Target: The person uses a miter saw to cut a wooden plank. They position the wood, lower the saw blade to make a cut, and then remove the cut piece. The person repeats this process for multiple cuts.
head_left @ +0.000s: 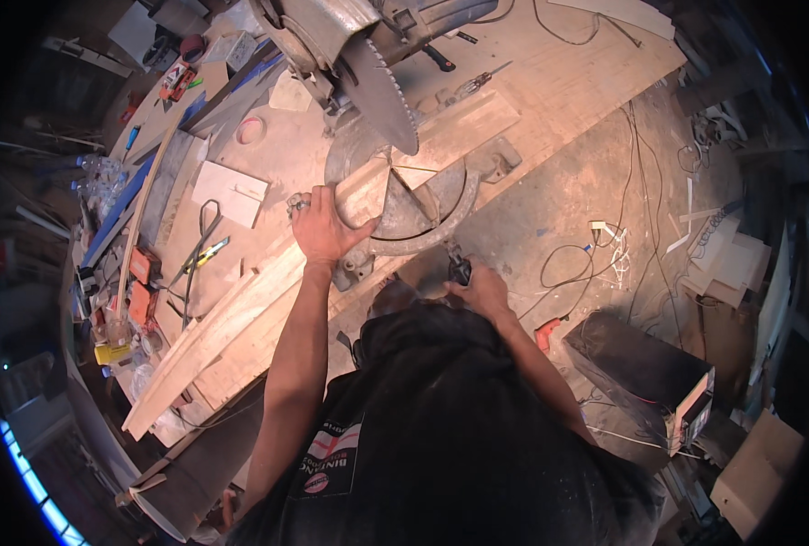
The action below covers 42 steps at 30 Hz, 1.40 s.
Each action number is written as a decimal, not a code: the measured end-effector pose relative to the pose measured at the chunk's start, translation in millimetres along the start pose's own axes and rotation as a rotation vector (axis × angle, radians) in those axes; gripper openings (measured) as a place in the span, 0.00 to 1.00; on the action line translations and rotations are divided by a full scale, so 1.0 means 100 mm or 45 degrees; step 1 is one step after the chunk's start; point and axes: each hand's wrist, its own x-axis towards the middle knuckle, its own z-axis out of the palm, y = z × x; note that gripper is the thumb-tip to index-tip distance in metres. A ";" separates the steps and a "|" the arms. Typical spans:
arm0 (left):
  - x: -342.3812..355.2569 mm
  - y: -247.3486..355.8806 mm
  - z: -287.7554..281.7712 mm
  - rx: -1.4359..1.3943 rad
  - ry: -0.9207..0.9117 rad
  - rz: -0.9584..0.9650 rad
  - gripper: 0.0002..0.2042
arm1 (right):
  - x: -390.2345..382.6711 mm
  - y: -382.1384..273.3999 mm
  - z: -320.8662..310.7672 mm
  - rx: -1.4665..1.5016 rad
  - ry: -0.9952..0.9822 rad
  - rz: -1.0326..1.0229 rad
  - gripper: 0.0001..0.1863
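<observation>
A miter saw with its toothed blade [375,96] raised stands on the workbench. My left hand [324,227] grips a long wooden board [241,309], thumb apart on its near side and fingers over its far edge. That board runs to the lower left and ends in a slanted edge beside the slot of the saw's round table [413,214]. Another wooden piece [468,129] lies to the right of the blade. My right hand [484,289] is closed around a dark handle [460,270] at the front of the saw table; some fingers are hidden.
On the bench lie a white plate [230,194], a tape roll [251,130], a yellow cutter [211,252], orange tools [143,287] and a screwdriver [441,58]. Cables [572,264], a red tool [546,335] and a dark box [636,364] are on the floor to the right.
</observation>
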 end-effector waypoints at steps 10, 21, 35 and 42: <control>0.02 -0.08 0.04 -0.014 -0.018 -0.001 0.46 | 0.41 0.63 0.20 1.358 -1.061 0.069 0.07; 0.01 0.05 0.03 -0.162 -0.003 -0.028 0.47 | 0.10 0.38 0.19 0.334 -0.320 0.180 0.30; -0.23 0.25 -0.04 0.137 -0.038 -0.189 0.54 | 0.40 1.09 -0.09 1.026 -1.095 -0.208 0.36; -1.33 0.94 0.18 0.188 0.121 -0.779 0.43 | -0.24 5.18 -0.11 0.273 -0.110 0.113 0.15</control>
